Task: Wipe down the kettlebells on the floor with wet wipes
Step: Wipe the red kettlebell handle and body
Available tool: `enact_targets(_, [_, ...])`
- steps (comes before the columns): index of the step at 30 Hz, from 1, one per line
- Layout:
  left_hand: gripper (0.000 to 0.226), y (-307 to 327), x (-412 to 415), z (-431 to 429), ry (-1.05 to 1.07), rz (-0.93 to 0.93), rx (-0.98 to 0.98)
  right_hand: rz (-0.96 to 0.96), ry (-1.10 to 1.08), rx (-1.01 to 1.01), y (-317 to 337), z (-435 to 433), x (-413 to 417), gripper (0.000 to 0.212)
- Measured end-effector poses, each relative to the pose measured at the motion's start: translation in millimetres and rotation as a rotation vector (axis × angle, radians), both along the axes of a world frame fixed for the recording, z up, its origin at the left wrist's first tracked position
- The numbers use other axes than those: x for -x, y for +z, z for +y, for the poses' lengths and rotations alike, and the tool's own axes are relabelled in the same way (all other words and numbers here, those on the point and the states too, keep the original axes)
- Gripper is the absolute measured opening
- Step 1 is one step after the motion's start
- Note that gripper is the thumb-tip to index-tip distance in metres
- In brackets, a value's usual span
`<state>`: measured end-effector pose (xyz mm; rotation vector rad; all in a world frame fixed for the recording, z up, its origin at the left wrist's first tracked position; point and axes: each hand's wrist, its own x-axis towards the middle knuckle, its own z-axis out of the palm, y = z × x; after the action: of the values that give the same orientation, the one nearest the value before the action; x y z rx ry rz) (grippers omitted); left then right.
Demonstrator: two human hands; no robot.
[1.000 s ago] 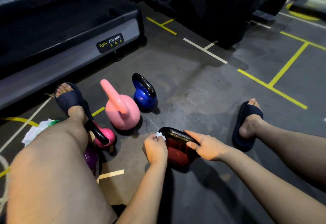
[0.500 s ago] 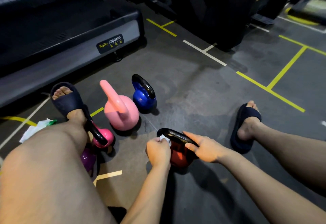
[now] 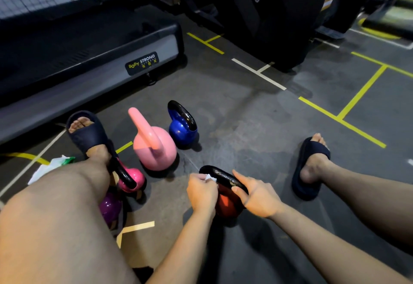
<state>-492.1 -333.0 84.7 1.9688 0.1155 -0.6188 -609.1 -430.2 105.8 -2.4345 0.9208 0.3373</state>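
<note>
A red kettlebell (image 3: 225, 204) with a black handle stands on the floor between my legs. My left hand (image 3: 202, 193) is closed around a white wet wipe (image 3: 210, 177) pressed against the left end of that handle. My right hand (image 3: 257, 196) steadies the handle from the right, thumb and forefinger on it. Further left stand a light pink kettlebell (image 3: 156, 147), a blue kettlebell (image 3: 182, 128), a hot pink kettlebell (image 3: 131, 178) and a purple kettlebell (image 3: 109, 206), the last partly hidden by my left leg.
A treadmill base (image 3: 89, 64) runs along the far left. A black machine (image 3: 279, 11) stands at the back. A white and green wipes packet (image 3: 51, 166) lies left of my left foot (image 3: 89, 134). My right foot (image 3: 312, 165) rests to the right. Yellow and white floor lines cross the grey floor.
My left hand has slid the wipe a little along the left end of the red kettlebell's handle. My right hand keeps its hold; the view shifted slightly.
</note>
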Motion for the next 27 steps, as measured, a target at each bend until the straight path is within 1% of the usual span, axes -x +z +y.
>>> enact_targets(4, [0.012, 5, -9, -3, -0.063, -0.072, 0.024, -0.076, -0.13, 0.031, -1, 31, -5, 0.048])
enact_targets(7, [0.018, 3, -14, -1, -0.169, -0.132, -0.001, -0.094, -0.196, -0.008, -3, 42, -8, 0.048])
enact_targets(9, [0.017, -1, -10, 3, -0.188, -0.14, 0.011, -0.078, -0.22, -0.073, -6, 36, -9, 0.049])
enact_targets(11, [0.012, -4, 5, 10, -0.163, -0.111, 0.063, -0.08, -0.251, -0.18, -8, 25, -9, 0.042])
enact_targets(13, [0.013, -3, 28, 17, -0.124, -0.102, 0.1, -0.151, -0.293, -0.353, -9, 14, -10, 0.032])
enact_targets(15, [0.016, 1, 45, 20, -0.107, -0.139, 0.066, -0.206, -0.31, -0.441, -6, 9, -10, 0.03])
enact_targets(16, [0.018, 2, 45, 19, -0.093, -0.155, 0.056, -0.218, -0.311, -0.451, -5, 8, -9, 0.029])
enact_targets(19, [0.023, -3, 22, 10, -0.04, -0.149, 0.106, -0.232, -0.303, -0.44, -9, 12, -6, 0.03])
enact_targets(22, [0.015, 2, 1, 6, -0.044, -0.141, 0.096, -0.248, -0.299, -0.433, -11, 13, -2, 0.031])
enact_targets(24, [0.011, 9, 12, 9, -0.082, -0.139, 0.069, -0.278, -0.321, -0.459, -11, 12, -1, 0.028])
enact_targets(27, [0.008, 7, 48, 21, -0.152, -0.132, 0.025, -0.289, -0.321, -0.475, -13, 9, -1, 0.026])
